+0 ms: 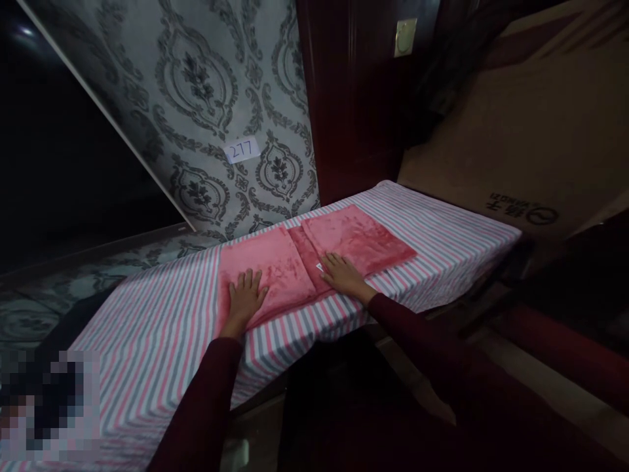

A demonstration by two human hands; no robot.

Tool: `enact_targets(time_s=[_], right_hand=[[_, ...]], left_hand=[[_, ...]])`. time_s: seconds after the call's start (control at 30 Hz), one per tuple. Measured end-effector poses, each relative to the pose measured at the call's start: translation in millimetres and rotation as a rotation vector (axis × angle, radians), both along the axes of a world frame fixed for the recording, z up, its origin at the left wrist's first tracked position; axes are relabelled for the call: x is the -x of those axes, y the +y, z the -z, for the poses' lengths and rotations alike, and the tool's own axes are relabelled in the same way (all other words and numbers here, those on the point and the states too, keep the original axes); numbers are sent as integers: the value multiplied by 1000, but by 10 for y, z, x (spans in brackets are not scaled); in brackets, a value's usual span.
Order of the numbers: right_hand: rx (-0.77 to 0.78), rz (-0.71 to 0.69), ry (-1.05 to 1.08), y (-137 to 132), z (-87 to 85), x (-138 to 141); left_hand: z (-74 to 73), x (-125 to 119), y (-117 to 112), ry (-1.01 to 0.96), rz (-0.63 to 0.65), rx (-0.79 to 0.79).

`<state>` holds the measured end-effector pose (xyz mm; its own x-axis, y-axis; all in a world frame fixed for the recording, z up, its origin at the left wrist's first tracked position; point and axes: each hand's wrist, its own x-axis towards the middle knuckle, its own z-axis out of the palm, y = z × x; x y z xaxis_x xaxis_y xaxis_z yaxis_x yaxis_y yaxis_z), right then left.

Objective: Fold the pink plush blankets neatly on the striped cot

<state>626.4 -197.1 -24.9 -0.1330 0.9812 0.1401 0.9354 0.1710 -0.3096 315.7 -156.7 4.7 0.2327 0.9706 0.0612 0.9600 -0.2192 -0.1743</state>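
Note:
A pink plush cloth [275, 262], of a kind I cannot pin down, lies folded on the table. Its two ends are turned inward, leaving a narrow darker strip between the two folded panels. My left hand [246, 295] rests flat on the left panel with the fingers spread. On the right panel's inner edge lies my right hand [344, 275], palm down and fingers extended. Beside its fingertips a small white tag [320, 267] shows on the cloth. Neither hand grips anything.
Under the cloth is a long table with a striped tablecloth [162, 321]. Behind stands a patterned wall bearing a paper label [242, 150] marked 277. A large cardboard box [521, 137] leans at the right. A dark screen [73, 144] hangs at the left; the lower left corner is pixelated.

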Motion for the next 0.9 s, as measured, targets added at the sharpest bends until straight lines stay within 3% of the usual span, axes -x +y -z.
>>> enact_targets(time_s=[0.2, 0.37, 0.47, 0.53, 0.7, 0.9], right_hand=[[-86, -132, 15, -110, 113, -168], [-155, -71, -51, -210, 117, -52], [-184, -13, -93, -226, 106, 64], [-193, 22, -111, -219, 126, 115], [-301, 54, -72, -192, 317, 145], [-375, 0, 54, -193, 508, 100]], left_hand=[[-129, 7, 149, -202, 30, 66], [-225, -499, 401, -724, 234, 34], [-260, -952, 685, -1128, 163, 228], [-274, -1203, 915, -1256, 89, 341], [-248, -1571, 1444, -1366, -17, 467], [-166, -1957, 1876, -1439, -115, 429]])
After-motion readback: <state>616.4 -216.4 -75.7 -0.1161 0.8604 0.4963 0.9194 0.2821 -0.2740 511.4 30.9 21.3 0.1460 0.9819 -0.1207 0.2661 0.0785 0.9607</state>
